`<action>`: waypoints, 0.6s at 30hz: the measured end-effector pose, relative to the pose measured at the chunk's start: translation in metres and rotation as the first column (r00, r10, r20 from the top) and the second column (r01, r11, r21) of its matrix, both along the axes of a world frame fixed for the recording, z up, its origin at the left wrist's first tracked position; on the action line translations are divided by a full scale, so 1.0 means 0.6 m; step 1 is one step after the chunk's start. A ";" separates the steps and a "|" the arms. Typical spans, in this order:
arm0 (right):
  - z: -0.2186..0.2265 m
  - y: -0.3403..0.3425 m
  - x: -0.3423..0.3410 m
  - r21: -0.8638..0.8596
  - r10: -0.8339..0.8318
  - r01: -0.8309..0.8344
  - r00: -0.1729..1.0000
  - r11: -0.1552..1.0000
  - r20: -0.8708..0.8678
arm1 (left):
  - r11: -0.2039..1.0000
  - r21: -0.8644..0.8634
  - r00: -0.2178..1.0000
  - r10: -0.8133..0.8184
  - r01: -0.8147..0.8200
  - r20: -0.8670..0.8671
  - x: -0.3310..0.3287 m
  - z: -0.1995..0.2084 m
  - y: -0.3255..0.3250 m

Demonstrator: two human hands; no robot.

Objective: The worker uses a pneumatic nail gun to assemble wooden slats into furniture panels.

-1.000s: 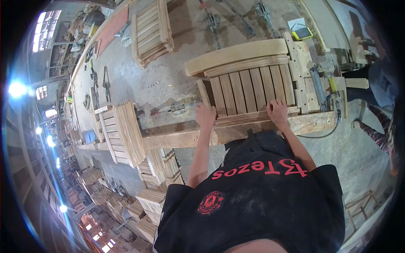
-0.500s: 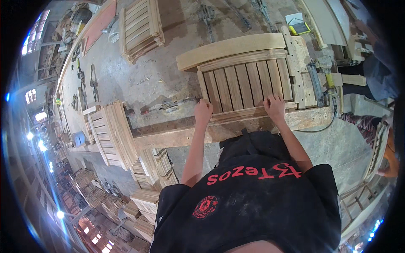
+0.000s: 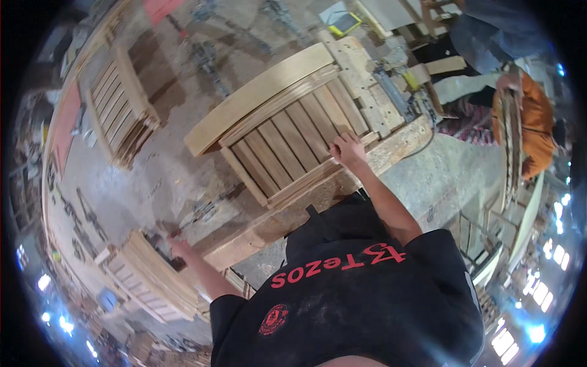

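Note:
A slatted wooden panel (image 3: 287, 137) lies on the workbench in front of me, its upright slats set between two long rails. My right hand (image 3: 347, 150) is closed on its near rail, towards the right end, with the fingers curled over the edge. To the far left, my left hand (image 3: 178, 246) reaches low over the bench beside a stack of slatted panels (image 3: 153, 263). Motion smears its fingers, and whether it touches the dark object next to it is unclear. A long curved pale board (image 3: 263, 92) stands along the panel's far side.
A holed wooden block (image 3: 367, 85) and a metal clamp (image 3: 394, 95) sit at the panel's right end. More slatted panels (image 3: 116, 104) are stacked at the far left. A yellow-edged device (image 3: 345, 23) lies at the back. Another person in orange (image 3: 535, 125) holds wooden pieces at right.
My left hand has left the panel's near left corner and swung left towards the stacked panels. The right hand stays at the near rail. The whole view has turned.

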State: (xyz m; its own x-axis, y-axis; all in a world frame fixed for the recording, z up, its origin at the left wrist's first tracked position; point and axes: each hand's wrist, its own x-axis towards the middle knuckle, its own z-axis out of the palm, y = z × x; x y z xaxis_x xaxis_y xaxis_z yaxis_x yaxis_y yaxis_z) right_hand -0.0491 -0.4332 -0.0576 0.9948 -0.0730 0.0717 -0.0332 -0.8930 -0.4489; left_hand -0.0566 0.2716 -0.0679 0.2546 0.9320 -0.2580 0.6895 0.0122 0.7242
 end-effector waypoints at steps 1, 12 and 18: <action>-0.002 0.000 0.005 -0.012 -0.022 0.022 1.000 1.000 0.000 | 0.955 -0.288 0.953 0.151 -0.071 0.265 0.009 -0.006 0.050; 0.000 -0.016 -0.003 -0.076 -0.030 0.028 0.999 0.997 -0.025 | 0.602 -0.493 0.550 0.104 0.628 0.828 0.022 0.161 -0.064; -0.003 0.015 0.015 -0.037 -0.029 0.027 0.997 0.999 -0.077 | 0.384 -0.199 0.431 -0.757 0.901 0.491 0.032 0.167 -0.236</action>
State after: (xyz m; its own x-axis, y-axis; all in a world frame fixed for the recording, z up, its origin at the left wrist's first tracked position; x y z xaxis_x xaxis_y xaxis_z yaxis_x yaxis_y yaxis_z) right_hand -0.0403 -0.4242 -0.0592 0.9950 -0.0996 -0.0023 -0.0917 -0.9067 -0.4117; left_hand -0.0375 0.1302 0.0323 0.9598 0.0291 -0.2793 0.2807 -0.1341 0.9504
